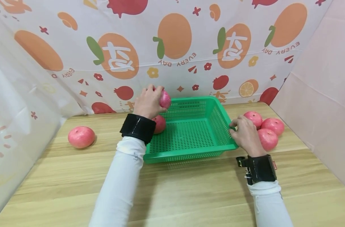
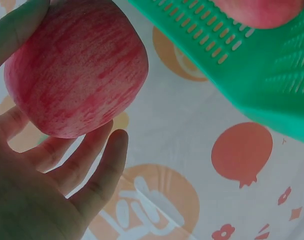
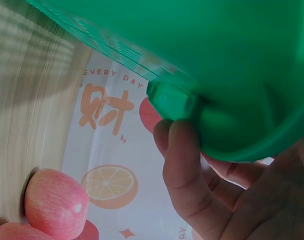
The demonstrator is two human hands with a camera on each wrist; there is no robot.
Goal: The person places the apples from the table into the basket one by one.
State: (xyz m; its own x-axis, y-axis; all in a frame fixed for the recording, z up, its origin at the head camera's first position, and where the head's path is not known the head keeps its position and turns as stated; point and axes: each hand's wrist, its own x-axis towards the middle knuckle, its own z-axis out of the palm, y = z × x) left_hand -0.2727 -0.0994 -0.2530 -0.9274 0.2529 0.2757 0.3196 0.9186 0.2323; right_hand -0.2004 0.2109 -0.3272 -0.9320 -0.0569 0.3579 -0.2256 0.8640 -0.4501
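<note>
Table edges: the back edge of the table (image 1: pixel 195 195) meets a printed cloth (image 1: pixel 176 78), the right edge a pale cloth (image 1: pixel 317 94); the near edge lies outside my head view
Front room: I see a broad stretch of wood between the basket (image 1: pixel 189 152) and the bottom of my view, crossed by both sleeves (image 1: pixel 115 186)
Left room: more wood runs from the basket's left end to the lone apple (image 1: pixel 81 137), which sits near the table's left edge, well apart from the basket
Right room: tighter, as three apples (image 1: pixel 267 139) sit bunched between the right hand (image 1: pixel 244 132) and the table's right edge
Basket: green, slotted, open side up, its back rim close to the table's back edge
In the basket: I make out one inside apple (image 1: pixel 160 124) at the left end, partly hidden by the left hand (image 1: pixel 149 102); slotted floor shows from there to the right wall
Left hand: curved round the held apple (image 1: pixel 165 100), thumb on one side and spread fingers on the other, parted just by the fruit's width
Held apple: up in the hand at the basket's back left corner, over the rim by my head view; I cannot tell how high
Right hand: fingers and thumb bent close about the basket's right rim, toward the front right corner, just beside the three apples
Wrists: a black band (image 1: pixel 138 128) on the left, another (image 1: pixel 261 168) on the right
</note>
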